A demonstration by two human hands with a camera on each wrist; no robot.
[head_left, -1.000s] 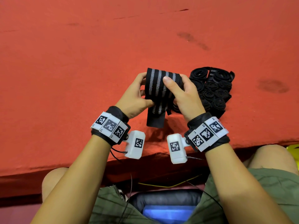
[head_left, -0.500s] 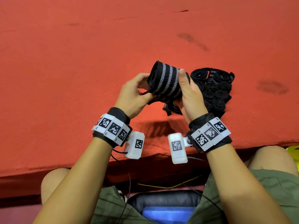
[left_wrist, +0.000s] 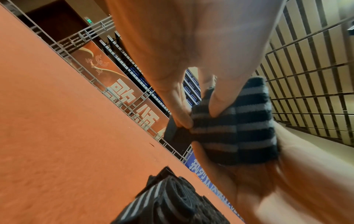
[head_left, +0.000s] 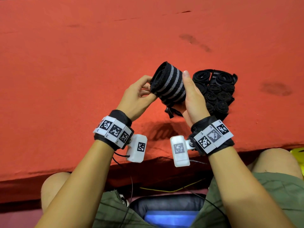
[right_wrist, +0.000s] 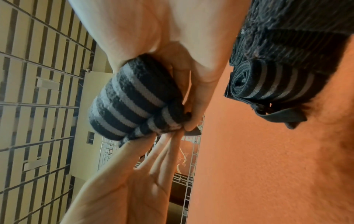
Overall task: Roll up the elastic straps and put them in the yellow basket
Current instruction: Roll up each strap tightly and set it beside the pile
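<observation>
Both hands (head_left: 166, 96) pinch the rolled strap (head_left: 169, 86) above the table (head_left: 82, 63); if either grip slackens, its loose tail could likely spring open.

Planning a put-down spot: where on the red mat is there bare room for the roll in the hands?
Bare red mat lies left of the left hand and across the far side. Crowded on the right: the pile of rolled straps sits just beyond the right hand, which holds the striped roll.
</observation>
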